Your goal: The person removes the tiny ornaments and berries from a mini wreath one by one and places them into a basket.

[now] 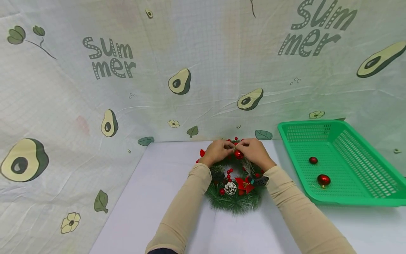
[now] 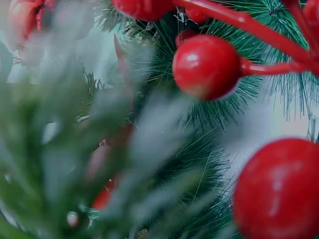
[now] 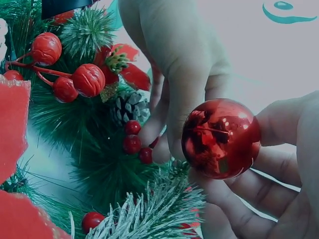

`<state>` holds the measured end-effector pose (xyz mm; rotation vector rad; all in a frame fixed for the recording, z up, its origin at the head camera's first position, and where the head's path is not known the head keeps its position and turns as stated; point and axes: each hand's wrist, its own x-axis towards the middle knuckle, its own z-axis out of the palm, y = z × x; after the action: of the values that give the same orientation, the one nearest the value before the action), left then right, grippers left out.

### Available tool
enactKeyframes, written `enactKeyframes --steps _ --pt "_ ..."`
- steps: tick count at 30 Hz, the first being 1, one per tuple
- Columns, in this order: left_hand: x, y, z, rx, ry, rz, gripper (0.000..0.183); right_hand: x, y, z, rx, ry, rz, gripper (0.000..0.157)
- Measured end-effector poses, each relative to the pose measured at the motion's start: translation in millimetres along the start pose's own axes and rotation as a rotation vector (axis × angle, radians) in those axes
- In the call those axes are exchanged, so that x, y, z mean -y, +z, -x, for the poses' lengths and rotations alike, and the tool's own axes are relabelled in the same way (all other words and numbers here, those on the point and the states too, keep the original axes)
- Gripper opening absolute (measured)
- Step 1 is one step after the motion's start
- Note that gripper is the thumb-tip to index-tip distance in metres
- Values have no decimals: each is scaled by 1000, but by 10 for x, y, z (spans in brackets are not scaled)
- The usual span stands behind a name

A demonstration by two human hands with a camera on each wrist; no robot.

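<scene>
A Christmas wreath [image 1: 236,203] of green needles lies on the white table, with red berries [image 1: 229,175], a poinsettia [image 1: 244,185] and a pinecone [image 1: 230,188] on it. Over its far side both hands meet at a shiny red Christmas ball [image 3: 222,138]. My right hand [image 1: 253,151] holds the ball, thumb at its side and fingers curled beneath. Opposite it, my left hand [image 1: 219,151] has its bent fingers among the wreath's twigs, right at the ball's edge; its fingertips are partly hidden. Blurred needles and large berries [image 2: 207,67] fill the left wrist view.
To the right stands a green plastic basket [image 1: 349,203] with two more red balls, a smaller-looking one [image 1: 313,160] and a nearer one [image 1: 323,180]. A cloth backdrop [image 1: 209,53] printed with avocados rises behind the table and along its left side.
</scene>
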<state>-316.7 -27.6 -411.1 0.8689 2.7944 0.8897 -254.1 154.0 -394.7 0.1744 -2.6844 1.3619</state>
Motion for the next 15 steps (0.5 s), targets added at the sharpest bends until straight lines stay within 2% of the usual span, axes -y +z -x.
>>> enactKeyframes --steps 15 --pt "0 0 12 3 -9 -1 24 18 -46 13 31 2 -27 26"
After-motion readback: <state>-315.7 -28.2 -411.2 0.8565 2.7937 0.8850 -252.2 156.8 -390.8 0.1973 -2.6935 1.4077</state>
